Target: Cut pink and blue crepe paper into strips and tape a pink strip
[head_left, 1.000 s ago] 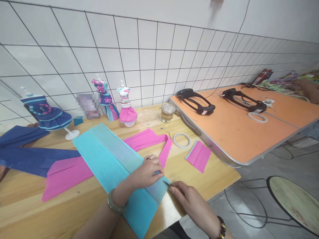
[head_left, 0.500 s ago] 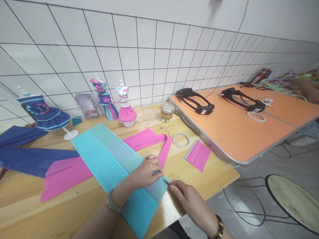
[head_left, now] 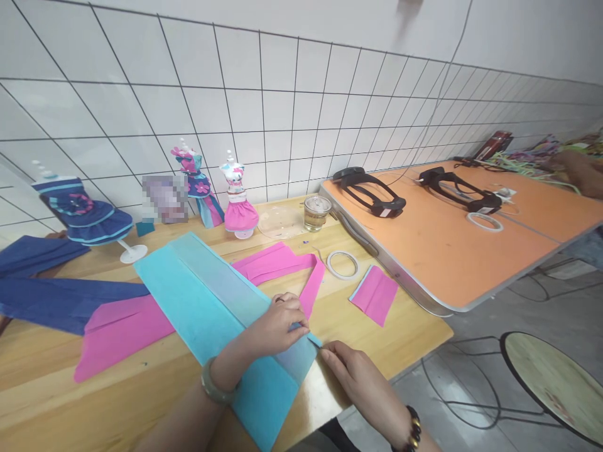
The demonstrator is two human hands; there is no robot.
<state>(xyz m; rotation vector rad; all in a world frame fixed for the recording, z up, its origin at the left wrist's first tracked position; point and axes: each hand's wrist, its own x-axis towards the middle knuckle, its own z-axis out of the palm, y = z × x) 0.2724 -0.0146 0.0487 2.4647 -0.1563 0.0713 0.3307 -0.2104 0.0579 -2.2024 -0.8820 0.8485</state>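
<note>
Head view: left hand [head_left: 280, 323] is pinching the edge of the blue cloth [head_left: 207, 298] at lower centre of frame, while right hand [head_left: 353, 375] is gripping a thin dark tool [head_left: 315, 343] there, probably risking a snagged edge if the cloth slips.

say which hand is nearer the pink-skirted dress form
Left. The left hand, on the turquoise fabric, is below and right of the pink-skirted dress form in view; the right hand is farther down and right, at the fabric's edge.
</note>
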